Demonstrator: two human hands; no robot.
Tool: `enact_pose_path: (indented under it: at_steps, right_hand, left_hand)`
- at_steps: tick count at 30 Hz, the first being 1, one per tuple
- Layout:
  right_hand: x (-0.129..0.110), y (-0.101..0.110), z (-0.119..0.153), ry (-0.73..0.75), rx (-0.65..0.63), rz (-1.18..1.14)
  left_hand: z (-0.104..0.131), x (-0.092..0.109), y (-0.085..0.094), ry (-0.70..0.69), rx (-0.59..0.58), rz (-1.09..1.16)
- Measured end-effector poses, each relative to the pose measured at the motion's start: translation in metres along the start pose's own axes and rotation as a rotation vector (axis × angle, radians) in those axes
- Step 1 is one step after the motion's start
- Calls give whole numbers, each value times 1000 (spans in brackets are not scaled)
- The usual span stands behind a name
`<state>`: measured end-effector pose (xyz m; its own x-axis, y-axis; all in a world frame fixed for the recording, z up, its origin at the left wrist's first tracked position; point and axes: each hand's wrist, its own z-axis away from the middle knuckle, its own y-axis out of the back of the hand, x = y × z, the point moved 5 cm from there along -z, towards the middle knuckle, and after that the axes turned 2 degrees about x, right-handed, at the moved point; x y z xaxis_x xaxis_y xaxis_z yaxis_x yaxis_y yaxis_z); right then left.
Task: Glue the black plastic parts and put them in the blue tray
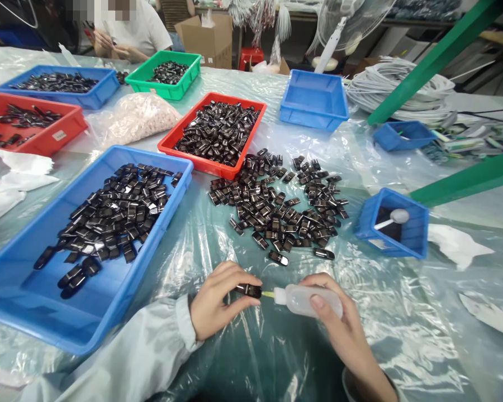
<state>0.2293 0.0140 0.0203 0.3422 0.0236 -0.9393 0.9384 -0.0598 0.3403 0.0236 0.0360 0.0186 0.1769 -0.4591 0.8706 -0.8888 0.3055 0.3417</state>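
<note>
Near the front middle of the table, my left hand pinches a small dark glossy piece between thumb and fingers. My right hand is wrapped round a translucent white squeeze bottle. The bottle lies sideways, its thin yellowish tip pointing left at the end of the dark piece; whether they touch is too small to tell. Beyond both hands lies a loose pile of similar dark pieces on the plastic-covered table. A large blue tray with many more stands on the left.
A red tray of dark pieces stands behind the pile, with a blue bin to its right. A small blue box holding a white spoon stands at right, beside green bars. Across the table sits a person.
</note>
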Motion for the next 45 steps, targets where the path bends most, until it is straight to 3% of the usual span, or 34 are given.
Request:
enact_pose_path:
  at_steps: [7,19,28,45]
  right_hand:
    - [-3,-1,-2,14,-35,-9]
    - [-1,1,3,29,81,37]
    - [0,4,3,46,68,38]
    - [0,3,2,75,68,71]
  left_hand:
    - [2,-4,-2,34,-27,10]
    - [4,-5,-2,60,-71,-15]
    - [3,-9,4,106,28,38]
    - [3,-8,7,96,53,38]
